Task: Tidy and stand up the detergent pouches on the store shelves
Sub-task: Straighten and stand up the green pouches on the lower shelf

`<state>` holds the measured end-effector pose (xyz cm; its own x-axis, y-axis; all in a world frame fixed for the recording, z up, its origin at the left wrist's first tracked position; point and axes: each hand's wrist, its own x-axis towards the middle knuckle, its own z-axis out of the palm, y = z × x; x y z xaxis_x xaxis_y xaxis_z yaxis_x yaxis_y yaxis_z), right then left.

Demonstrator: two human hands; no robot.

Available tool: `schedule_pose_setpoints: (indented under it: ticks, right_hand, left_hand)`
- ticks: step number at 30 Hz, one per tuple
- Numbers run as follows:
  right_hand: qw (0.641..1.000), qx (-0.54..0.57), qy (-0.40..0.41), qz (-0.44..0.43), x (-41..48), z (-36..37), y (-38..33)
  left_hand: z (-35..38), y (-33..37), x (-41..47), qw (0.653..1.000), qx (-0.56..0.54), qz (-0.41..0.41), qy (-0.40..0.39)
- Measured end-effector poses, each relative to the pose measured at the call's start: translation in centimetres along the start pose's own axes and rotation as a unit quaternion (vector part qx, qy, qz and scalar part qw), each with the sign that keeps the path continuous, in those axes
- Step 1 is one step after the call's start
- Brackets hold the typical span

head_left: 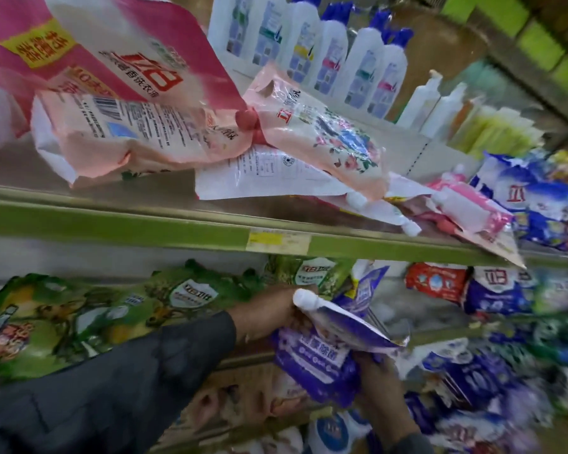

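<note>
Pouch [312, 358], purple, gripped by L hand [269, 311] near cap [305, 298], R hand [379, 378] below.

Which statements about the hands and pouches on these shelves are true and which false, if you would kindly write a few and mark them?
1. The left hand and the right hand both hold the purple pouches. True.
2. The pink pouches on the upper shelf stand neatly upright. False: they lie flat, piled over one another.
3. The cap on the top purple pouch is red. False: it is white.
4. White bottles with blue caps stand behind the pink pouches. True.
</note>
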<state>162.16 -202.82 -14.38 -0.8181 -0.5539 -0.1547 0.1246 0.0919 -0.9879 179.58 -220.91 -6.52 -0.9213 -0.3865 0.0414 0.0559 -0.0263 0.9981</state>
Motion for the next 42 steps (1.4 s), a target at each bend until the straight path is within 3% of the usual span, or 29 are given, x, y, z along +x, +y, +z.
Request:
schedule_pose_setpoints:
  ticks: [2,4,11,18,23,28,42]
  right_hand:
    - [0.997,0.051,-0.026,-0.047,1.0,1.1,0.0]
    - [0.995,0.008,-0.012,-0.096,2.3,0.1,-1.9]
    - [0.99,-0.065,-0.019,-0.122,7.6,-5.2,-4.6]
    - [0.986,-0.08,-0.062,-0.135,14.2,-8.3,-6.2]
    - [0.983,-0.077,-0.078,-0.149,18.8,-8.7,-7.5]
    - [0.994,-0.004,-0.071,-0.086,22.5,-8.1,-8.7]
    - [0.993,0.045,-0.057,-0.094,28.8,-6.7,-9.8]
  left_hand:
    - [1.3,-0.2,1.4,1.0,-0.008,-0.005,0.015]
    - [2.6,0.5,2.8,0.999,-0.042,-0.003,0.022]
    - [6.1,0.5,8.9,0.996,-0.063,-0.021,0.062]
    - [8.5,0.0,14.2,0.978,-0.189,0.014,0.084]
    - [9.8,-1.6,17.5,0.986,0.056,0.029,0.154]
    - [11.8,-2.3,19.7,0.96,0.132,-0.014,0.246]
    - [11.9,-2.5,23.0,0.956,-0.061,-0.095,0.27]
